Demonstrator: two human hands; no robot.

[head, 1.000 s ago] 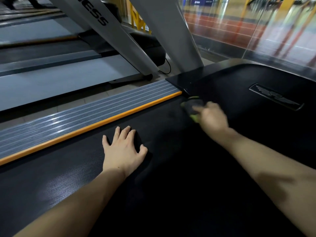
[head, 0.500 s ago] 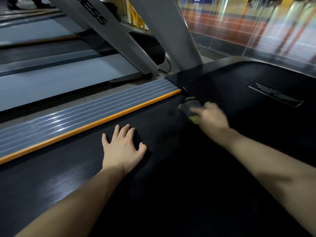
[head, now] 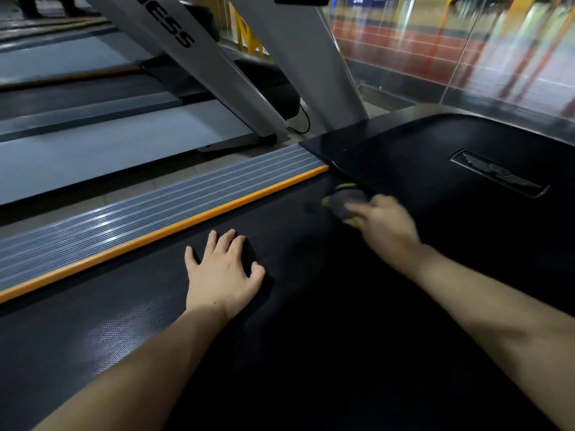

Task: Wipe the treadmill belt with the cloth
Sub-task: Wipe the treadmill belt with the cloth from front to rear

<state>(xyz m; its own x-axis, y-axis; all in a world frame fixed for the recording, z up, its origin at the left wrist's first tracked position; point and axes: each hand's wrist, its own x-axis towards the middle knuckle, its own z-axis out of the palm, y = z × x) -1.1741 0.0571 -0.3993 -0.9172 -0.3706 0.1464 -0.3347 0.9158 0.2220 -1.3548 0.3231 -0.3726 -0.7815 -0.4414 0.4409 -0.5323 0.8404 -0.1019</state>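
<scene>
My left hand (head: 222,273) flat, fingers spread on the treadmill belt (head: 311,337), my right hand (head: 384,227) pressing the grey-green cloth (head: 345,202) beside the motor cover (head: 435,169)

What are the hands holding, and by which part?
The right hand presses a dark cloth with green edging onto the belt at the cloth's near side. The left hand lies flat on the belt, holding nothing.

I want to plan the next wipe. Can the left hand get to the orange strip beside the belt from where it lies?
Probably yes. The left hand lies flat on the belt, and only bare belt lies between its fingers and the orange strip. The right hand with the cloth is off to the side.
</scene>
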